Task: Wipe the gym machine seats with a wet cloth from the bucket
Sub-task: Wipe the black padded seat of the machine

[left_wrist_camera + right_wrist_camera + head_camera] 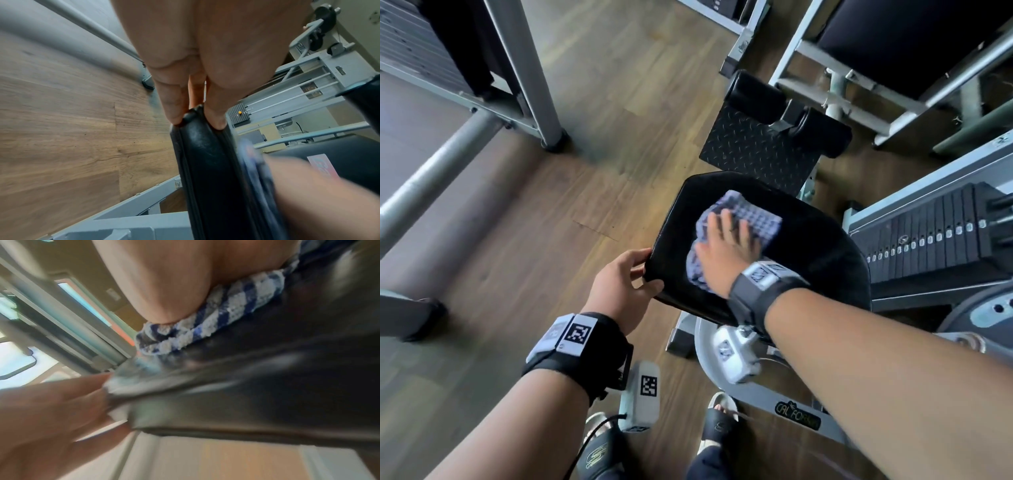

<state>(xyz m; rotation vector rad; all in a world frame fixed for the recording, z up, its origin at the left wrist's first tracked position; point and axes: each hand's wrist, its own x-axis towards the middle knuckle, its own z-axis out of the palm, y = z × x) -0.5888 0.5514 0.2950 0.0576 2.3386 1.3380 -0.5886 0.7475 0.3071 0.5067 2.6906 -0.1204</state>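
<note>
1. The blue-and-white checked cloth (739, 233) lies bunched on the black padded seat (808, 246), toward its left half as you look down.
2. Your right hand (726, 246) lies flat on the cloth, fingers straight and slightly spread, pressing it onto the pad.
3. Your left hand (619, 284) clamps the seat's near-left corner, thumb on top and fingers curled underneath.
4. Past the seat stand a black textured footplate (753, 150) and two black roller pads (756, 92).
5. To your right sits the weight stack (928, 233); below, wood-look flooring (517, 240).
</note>
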